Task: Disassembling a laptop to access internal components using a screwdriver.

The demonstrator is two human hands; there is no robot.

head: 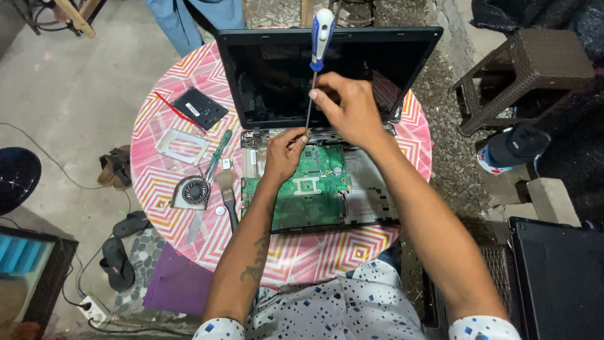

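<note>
The right hand (352, 110) pinches the thin shaft of a blue-and-white screwdriver (318, 56) standing nearly upright, its fingers closed on the metal. The left hand (283, 154) steadies the tip, fingers narrow around it, over the green motherboard (302, 189) of an opened laptop (327, 75) at the table's (314, 252) centre. At nine o'clock lie a cooling fan (194, 191), a brush (228, 195) and a green-handled screwdriver (217, 154) — all well apart from the hands.

A blue-and-white-handled screwdriver (316, 63) stands upright, its tip down at the opened laptop's green circuit board (302, 186).
</note>
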